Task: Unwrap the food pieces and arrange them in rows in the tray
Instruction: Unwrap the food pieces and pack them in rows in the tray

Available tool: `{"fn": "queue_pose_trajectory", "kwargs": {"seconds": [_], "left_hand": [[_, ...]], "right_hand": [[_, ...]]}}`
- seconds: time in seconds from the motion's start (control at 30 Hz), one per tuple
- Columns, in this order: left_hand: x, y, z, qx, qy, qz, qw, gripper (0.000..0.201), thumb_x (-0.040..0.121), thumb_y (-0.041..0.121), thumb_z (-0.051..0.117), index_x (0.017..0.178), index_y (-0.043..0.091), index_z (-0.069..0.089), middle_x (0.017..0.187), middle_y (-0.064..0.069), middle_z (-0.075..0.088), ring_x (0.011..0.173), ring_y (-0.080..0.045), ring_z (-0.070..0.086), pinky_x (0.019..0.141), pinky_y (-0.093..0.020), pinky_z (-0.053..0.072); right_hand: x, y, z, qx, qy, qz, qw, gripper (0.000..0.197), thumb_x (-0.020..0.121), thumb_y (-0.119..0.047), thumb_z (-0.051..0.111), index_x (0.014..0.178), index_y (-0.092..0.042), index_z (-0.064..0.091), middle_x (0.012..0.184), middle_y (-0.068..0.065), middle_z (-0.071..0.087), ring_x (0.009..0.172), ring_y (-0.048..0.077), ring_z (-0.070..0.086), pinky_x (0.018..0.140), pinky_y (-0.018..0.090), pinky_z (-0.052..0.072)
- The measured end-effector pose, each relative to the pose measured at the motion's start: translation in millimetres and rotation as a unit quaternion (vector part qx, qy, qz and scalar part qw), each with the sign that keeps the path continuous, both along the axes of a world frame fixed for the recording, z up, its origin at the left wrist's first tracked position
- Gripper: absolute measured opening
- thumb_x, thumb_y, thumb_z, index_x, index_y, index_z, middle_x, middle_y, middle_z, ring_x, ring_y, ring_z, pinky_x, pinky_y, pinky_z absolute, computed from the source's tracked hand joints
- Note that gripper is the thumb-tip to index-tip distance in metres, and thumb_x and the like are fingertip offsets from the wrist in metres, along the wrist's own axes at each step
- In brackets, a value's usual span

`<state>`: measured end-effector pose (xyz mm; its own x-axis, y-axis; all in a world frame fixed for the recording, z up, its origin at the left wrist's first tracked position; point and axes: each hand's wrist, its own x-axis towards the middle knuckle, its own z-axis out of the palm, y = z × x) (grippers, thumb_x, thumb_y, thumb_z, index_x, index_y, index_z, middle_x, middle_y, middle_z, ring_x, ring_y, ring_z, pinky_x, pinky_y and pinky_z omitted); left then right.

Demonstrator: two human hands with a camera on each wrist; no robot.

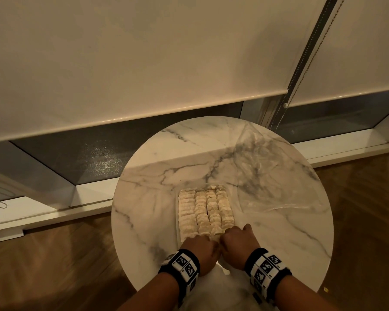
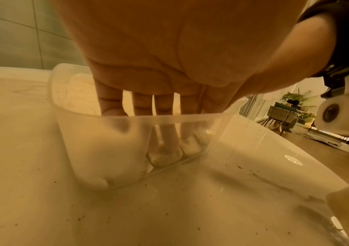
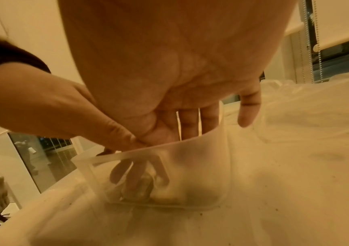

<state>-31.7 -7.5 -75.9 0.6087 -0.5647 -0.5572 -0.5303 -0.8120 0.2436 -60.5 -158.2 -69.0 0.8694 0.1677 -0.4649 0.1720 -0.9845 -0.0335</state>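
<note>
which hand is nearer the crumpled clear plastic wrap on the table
Right. The right hand reaches into the tray's near end, on the side where the plastic wrap lies. The left hand sits beside it, one hand further from the wrap.

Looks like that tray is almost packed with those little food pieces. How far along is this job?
Nearly done, it seems. The clear tray on the marble table already holds four neat rows of pale food pieces, and the plastic wrap lies flat beside it. Left hand and right hand reach into the near end, fingers on the last pieces. Only that end still appears to need filling or tidying.
</note>
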Motion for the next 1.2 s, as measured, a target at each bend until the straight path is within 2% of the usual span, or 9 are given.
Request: {"fn": "queue_pose_trajectory", "kwargs": {"seconds": [0.13, 0.37, 0.5, 0.6, 0.67, 0.77, 0.9, 1.03, 1.2], "left_hand": [[-1.5, 0.4, -0.7, 0.021, 0.001, -0.018, 1.000, 0.051, 0.102, 0.047, 0.022, 0.118, 0.022, 0.064, 0.119, -0.013, 0.058, 0.108, -0.034, 0.056, 0.089, -0.043, 0.043], [0.2, 2.3, -0.7, 0.013, 0.009, -0.015, 1.000, 0.053, 0.101, 0.053, 0.023, 0.119, 0.027, 0.065, 0.122, -0.012, 0.056, 0.110, -0.033, 0.054, 0.090, -0.043, 0.042], [7.8, 5.2, 6.0, -0.024, -0.006, 0.052, 0.998, 0.042, 0.099, 0.046, 0.040, 0.113, 0.016, 0.065, 0.117, -0.011, 0.059, 0.106, -0.031, 0.057, 0.088, -0.039, 0.047], [18.9, 11.8, 8.4, -0.048, -0.041, 0.122, 0.991, 0.029, 0.095, 0.035, 0.050, 0.112, 0.017, 0.064, 0.116, -0.008, 0.060, 0.105, -0.028, 0.059, 0.088, -0.037, 0.050], [24.5, 13.7, 7.5, -0.055, -0.056, 0.142, 0.987, 0.027, 0.095, 0.032, 0.051, 0.115, 0.017, 0.061, 0.117, -0.008, 0.059, 0.106, -0.028, 0.058, 0.088, -0.037, 0.051], [30.3, 10.6, 5.3, -0.032, -0.062, 0.134, 0.989, 0.029, 0.096, 0.029, 0.052, 0.122, 0.016, 0.057, 0.122, -0.009, 0.057, 0.111, -0.030, 0.057, 0.089, -0.037, 0.050], [35.2, 3.4, 1.3, 0.025, -0.053, 0.101, 0.993, 0.027, 0.094, 0.023, 0.056, 0.118, 0.012, 0.063, 0.120, -0.013, 0.062, 0.108, -0.033, 0.061, 0.089, -0.040, 0.052], [34.5, -0.1, -3.3, 0.038, -0.048, 0.106, 0.992, 0.028, 0.093, 0.020, 0.056, 0.120, 0.013, 0.061, 0.120, -0.012, 0.062, 0.108, -0.033, 0.062, 0.088, -0.041, 0.052], [33.4, 0.1, -4.4, 0.032, -0.038, 0.101, 0.994, 0.025, 0.093, 0.020, 0.059, 0.117, 0.015, 0.064, 0.121, -0.011, 0.062, 0.109, -0.031, 0.062, 0.088, -0.037, 0.050]], "right_hand": [[6.7, -6.9, 1.8, 0.019, -0.069, -0.011, 0.997, 0.029, 0.087, -0.035, 0.048, 0.102, -0.022, 0.069, 0.107, 0.003, 0.067, 0.109, 0.028, 0.055, 0.089, 0.042, 0.036], [7.8, -2.1, -5.3, -0.022, -0.029, 0.031, 0.999, 0.023, 0.082, -0.042, 0.061, 0.094, -0.023, 0.067, 0.098, 0.001, 0.068, 0.098, 0.025, 0.059, 0.089, 0.046, 0.026], [11.6, -3.9, -3.7, 0.008, -0.070, -0.030, 0.997, 0.019, 0.077, -0.026, 0.059, 0.092, -0.026, 0.069, 0.096, -0.001, 0.066, 0.099, 0.026, 0.058, 0.083, 0.044, 0.034], [15.1, -11.0, -3.5, -0.013, -0.082, -0.079, 0.993, 0.022, 0.058, -0.020, 0.074, 0.078, -0.027, 0.071, 0.082, 0.000, 0.064, 0.084, 0.027, 0.060, 0.068, 0.043, 0.044], [16.4, -16.0, -6.4, -0.037, -0.087, -0.089, 0.992, 0.024, 0.051, -0.020, 0.079, 0.073, -0.026, 0.071, 0.080, 0.000, 0.062, 0.081, 0.027, 0.058, 0.065, 0.042, 0.044], [18.8, -17.1, -4.6, -0.058, -0.079, -0.076, 0.992, 0.018, 0.063, -0.020, 0.073, 0.082, -0.022, 0.072, 0.093, 0.004, 0.062, 0.095, 0.030, 0.056, 0.075, 0.044, 0.042], [20.4, -15.3, -3.6, -0.068, -0.079, -0.036, 0.994, 0.018, 0.080, -0.017, 0.063, 0.095, -0.016, 0.073, 0.107, 0.007, 0.061, 0.108, 0.033, 0.051, 0.085, 0.045, 0.038], [19.7, -17.7, -0.7, -0.064, -0.051, -0.052, 0.995, 0.010, 0.073, -0.024, 0.072, 0.082, -0.020, 0.074, 0.097, 0.005, 0.065, 0.099, 0.031, 0.055, 0.078, 0.046, 0.043], [18.2, -18.0, -1.6, -0.064, -0.079, -0.020, 0.995, 0.019, 0.086, -0.020, 0.059, 0.099, -0.015, 0.072, 0.112, 0.008, 0.060, 0.112, 0.032, 0.048, 0.089, 0.047, 0.038]]}}
